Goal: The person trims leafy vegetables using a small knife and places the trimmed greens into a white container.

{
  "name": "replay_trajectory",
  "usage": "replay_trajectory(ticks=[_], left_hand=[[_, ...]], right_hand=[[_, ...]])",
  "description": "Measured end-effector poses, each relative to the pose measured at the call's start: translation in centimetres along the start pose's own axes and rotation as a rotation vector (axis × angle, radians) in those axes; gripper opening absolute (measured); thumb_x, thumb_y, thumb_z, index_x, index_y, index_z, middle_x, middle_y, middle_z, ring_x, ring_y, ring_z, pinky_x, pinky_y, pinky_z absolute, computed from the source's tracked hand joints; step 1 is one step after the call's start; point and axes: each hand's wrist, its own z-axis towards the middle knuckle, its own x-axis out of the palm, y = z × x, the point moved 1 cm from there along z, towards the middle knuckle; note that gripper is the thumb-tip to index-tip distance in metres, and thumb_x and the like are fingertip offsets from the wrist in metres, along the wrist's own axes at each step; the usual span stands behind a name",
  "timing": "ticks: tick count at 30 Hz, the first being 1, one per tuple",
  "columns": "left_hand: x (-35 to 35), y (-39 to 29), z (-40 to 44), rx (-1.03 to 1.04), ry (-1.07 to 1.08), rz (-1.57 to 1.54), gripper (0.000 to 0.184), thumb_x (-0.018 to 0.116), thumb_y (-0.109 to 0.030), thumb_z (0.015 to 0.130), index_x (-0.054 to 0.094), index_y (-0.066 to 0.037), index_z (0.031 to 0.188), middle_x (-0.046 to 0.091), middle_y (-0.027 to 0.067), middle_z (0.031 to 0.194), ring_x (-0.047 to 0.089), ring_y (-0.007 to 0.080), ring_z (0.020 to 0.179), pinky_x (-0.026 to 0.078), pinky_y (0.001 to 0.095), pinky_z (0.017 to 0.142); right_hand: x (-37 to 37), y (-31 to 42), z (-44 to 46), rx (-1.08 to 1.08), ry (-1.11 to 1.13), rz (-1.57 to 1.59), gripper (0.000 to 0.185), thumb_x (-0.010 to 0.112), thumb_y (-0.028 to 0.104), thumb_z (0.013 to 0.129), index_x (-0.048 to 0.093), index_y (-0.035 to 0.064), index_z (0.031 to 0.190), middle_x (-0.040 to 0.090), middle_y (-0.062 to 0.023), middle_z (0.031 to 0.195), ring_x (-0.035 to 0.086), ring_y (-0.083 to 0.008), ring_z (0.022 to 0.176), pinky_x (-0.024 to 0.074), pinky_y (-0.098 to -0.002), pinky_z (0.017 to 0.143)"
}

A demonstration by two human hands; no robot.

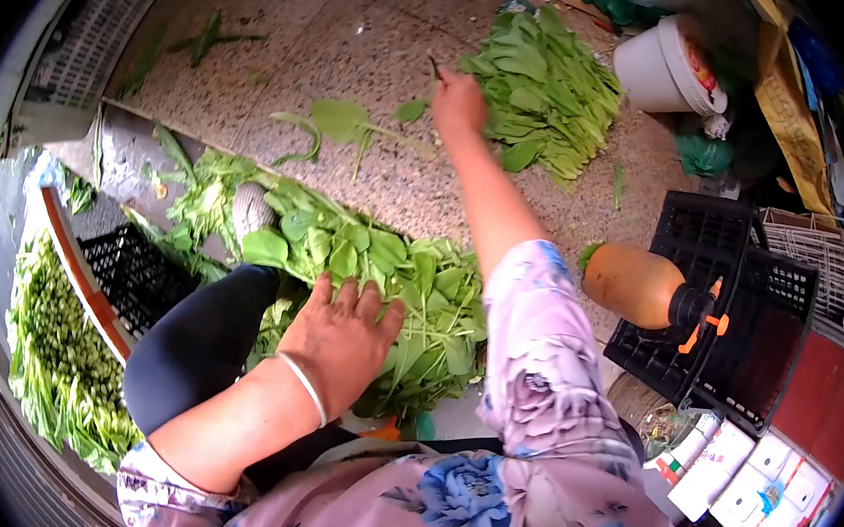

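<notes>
My left hand (pixel 343 342), with a pale bangle on the wrist, lies palm down with its fingers apart on a heap of leafy greens (pixel 428 314) in front of my body. Farther forward, my right hand (pixel 458 106) is closed around a small dark tool (pixel 434 68), whose tip points up and left; its shape is mostly hidden. Just right of that hand a neat pile of greens (pixel 547 94) rests on the speckled surface (pixel 289 61), stems toward me. A loose leafy stem (pixel 339 119) lies left of the right hand.
An orange spray bottle (pixel 636 285) lies by black crates (pixel 694 247) on the right. At the back right stands a white bucket (pixel 660 69). On the left are a bundle of greens (pixel 60 332), another black crate (pixel 135 269) and a white basket (pixel 91 34).
</notes>
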Motion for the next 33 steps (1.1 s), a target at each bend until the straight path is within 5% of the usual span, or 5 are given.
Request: replay_trajectory(ticks=[7, 10, 15, 24, 33], left_hand=[[-1.0, -0.2, 1.1, 0.02, -0.019, 0.007, 0.045, 0.05, -0.02, 0.08, 0.044, -0.006, 0.122, 0.048, 0.018, 0.117, 0.045, 0.0312, 0.113, 0.031, 0.0457, 0.097], [-2.5, -0.6, 1.9, 0.088, -0.024, -0.033, 0.047, 0.052, -0.021, 0.079, 0.044, -0.006, 0.123, 0.048, 0.0183, 0.118, 0.045, 0.0312, 0.112, 0.031, 0.0465, 0.097], [-2.4, -1.4, 3.5, 0.106, 0.003, -0.073, 0.043, 0.052, -0.021, 0.079, 0.047, -0.007, 0.12, 0.048, 0.018, 0.118, 0.045, 0.0316, 0.111, 0.031, 0.0485, 0.095], [-1.3, -0.5, 4.4, 0.024, 0.075, -0.027, 0.043, 0.053, -0.02, 0.079, 0.047, -0.005, 0.119, 0.048, 0.0172, 0.116, 0.044, 0.0303, 0.112, 0.03, 0.0464, 0.097], [-0.1, -0.3, 3.3, 0.018, 0.062, 0.008, 0.046, 0.052, -0.018, 0.079, 0.045, -0.005, 0.122, 0.047, 0.0171, 0.119, 0.043, 0.0299, 0.113, 0.03, 0.0451, 0.098]], right_hand=[[1.3, 3.4, -8.5, 0.006, 0.597, 0.158, 0.021, 0.051, 0.024, 0.082, 0.064, 0.0082, 0.085, 0.056, -0.0155, 0.083, 0.054, -0.031, 0.075, 0.0431, -0.0428, 0.065], [-1.7, 2.6, -12.5, -0.439, 0.448, 0.345, 0.021, 0.054, 0.011, 0.079, 0.066, 0.0147, 0.097, 0.051, -0.0054, 0.072, 0.051, -0.0192, 0.078, 0.0346, -0.0334, 0.081], [-12.3, -7.7, 5.4, 0.111, -0.196, 0.334, 0.024, 0.049, 0.023, 0.085, 0.054, 0.0046, 0.099, 0.055, -0.0143, 0.1, 0.053, -0.0273, 0.091, 0.0437, -0.0387, 0.077], [-12.1, -21.5, 11.4, 0.33, 0.227, -0.189, 0.09, 0.053, 0.072, 0.064, 0.028, 0.0243, 0.136, 0.02, -0.0121, 0.142, 0.033, -0.033, 0.124, 0.0282, -0.0489, 0.1], [-12.8, -19.3, 6.9, 0.541, 0.549, -0.022, 0.093, 0.054, 0.074, 0.061, 0.042, 0.0102, 0.128, 0.045, -0.0153, 0.127, 0.041, -0.0282, 0.119, 0.032, -0.0405, 0.099]])
